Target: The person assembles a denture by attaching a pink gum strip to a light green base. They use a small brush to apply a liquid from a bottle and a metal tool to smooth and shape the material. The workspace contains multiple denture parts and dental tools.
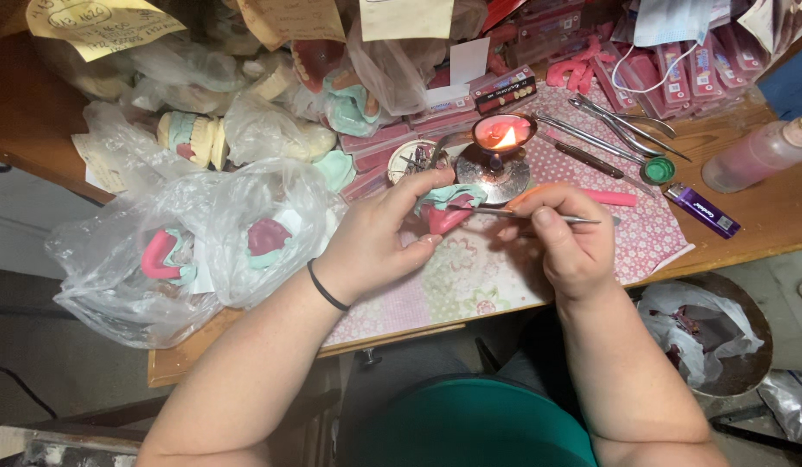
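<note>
Dental cast (447, 210), yellow labels (98, 24) above

**A crowded wooden bench**

The wooden bench (756, 227) carried a patterned pink cloth (487, 277) across its middle. On the cloth stood a small metal burner (498, 156) with a lit flame, beside several metal hand tools (613, 130) and a green-lidded little pot (658, 169). A purple lighter (702, 210) lay on bare wood just off the cloth's right edge, near a plastic bottle of pink liquid (756, 156) lying tilted. Clear plastic bags (193, 242) holding pink and green dental casts sat on the bench's left part. Pink flat boxes (678, 73) were stacked at the back right.
</note>
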